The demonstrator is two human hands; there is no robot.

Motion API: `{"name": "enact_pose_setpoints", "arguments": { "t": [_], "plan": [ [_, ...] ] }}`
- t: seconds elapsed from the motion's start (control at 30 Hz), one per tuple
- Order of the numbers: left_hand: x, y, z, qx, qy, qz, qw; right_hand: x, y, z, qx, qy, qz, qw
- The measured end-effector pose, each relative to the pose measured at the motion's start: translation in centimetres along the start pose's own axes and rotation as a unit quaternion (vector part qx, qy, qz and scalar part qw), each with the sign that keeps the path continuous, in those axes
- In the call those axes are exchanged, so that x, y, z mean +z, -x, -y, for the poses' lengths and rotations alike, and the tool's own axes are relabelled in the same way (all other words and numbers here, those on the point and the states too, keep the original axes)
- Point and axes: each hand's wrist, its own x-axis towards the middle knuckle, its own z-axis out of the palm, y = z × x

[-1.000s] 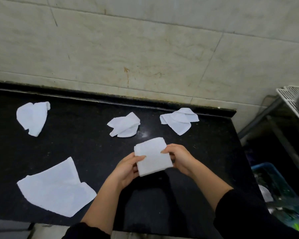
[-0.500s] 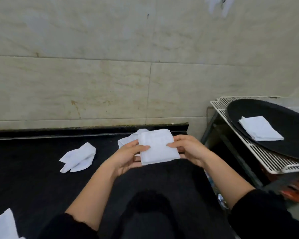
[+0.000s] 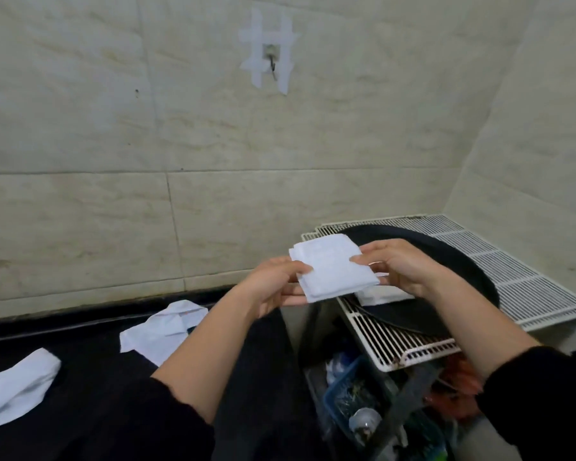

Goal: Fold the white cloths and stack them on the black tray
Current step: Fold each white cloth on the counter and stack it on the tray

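Head view. The left hand [image 3: 273, 284] and right hand [image 3: 403, 264] are each pinching an opposite side of the folded cloth [image 3: 333, 271], holding it in the air over the near-left rim of the black tray [image 3: 466, 271].

Handling: the cloth is looking light, soft and limp. Its layers are probably going to slide unless both edges are pinched through all plies.

An earlier folded cloth [image 3: 379, 296] is lying on the tray under the right hand.

Room: the tray is sitting on a wire rack [image 3: 529, 287], right of the counter [image 3: 80, 344], and is showing bare surface to the far right.

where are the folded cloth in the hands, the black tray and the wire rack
folded cloth [image 3: 333, 271], head view, middle of its top face
black tray [image 3: 459, 261], head view, bare right part
wire rack [image 3: 532, 281], head view, right-hand grid
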Motion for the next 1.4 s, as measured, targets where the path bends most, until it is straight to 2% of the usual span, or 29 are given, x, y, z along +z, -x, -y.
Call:
{"name": "enact_pose_setpoints", "arguments": {
  "t": [0.2, 0.33, 0.63, 0.8, 1.17, 1.3, 1.4],
  "plan": [
    [5.5, -3.7, 0.3, -0.011, -0.005, -0.004, 1.0, -6.5, -1.3, -1.8, 0.026, 0.009, -0.033, 0.999],
    [7.6, -5.6, -0.1, 0.004, -0.044, -0.039, 0.998, -8.7, -2.2, -2.9, 0.027, 0.004, -0.051, 0.998],
    [9.8, -8.7, 1.2, 0.053, -0.128, -0.133, 0.981, -9.8, -3.5, -5.3, 0.05, 0.013, -0.1, 0.994],
    [9.9, -9.7, 2.1, 0.065, -0.206, -0.149, 0.965, -9.4, -4.1, -6.0, 0.068, 0.037, -0.126, 0.989],
    [9.4, -10.0, 3.0, 0.114, -0.395, -0.163, 0.897, -8.7, -4.8, -6.6, 0.034, 0.193, -0.162, 0.967],
    [8.6, -9.3, 2.0, 0.16, -0.468, -0.158, 0.855, -7.7, -4.7, -4.5, -0.02, 0.313, -0.203, 0.928],
    [6.6, -8.2, 0.9, 0.213, -0.47, -0.196, 0.834, -5.4, -4.7, -2.0, -0.085, 0.341, -0.194, 0.916]
  ]
}}
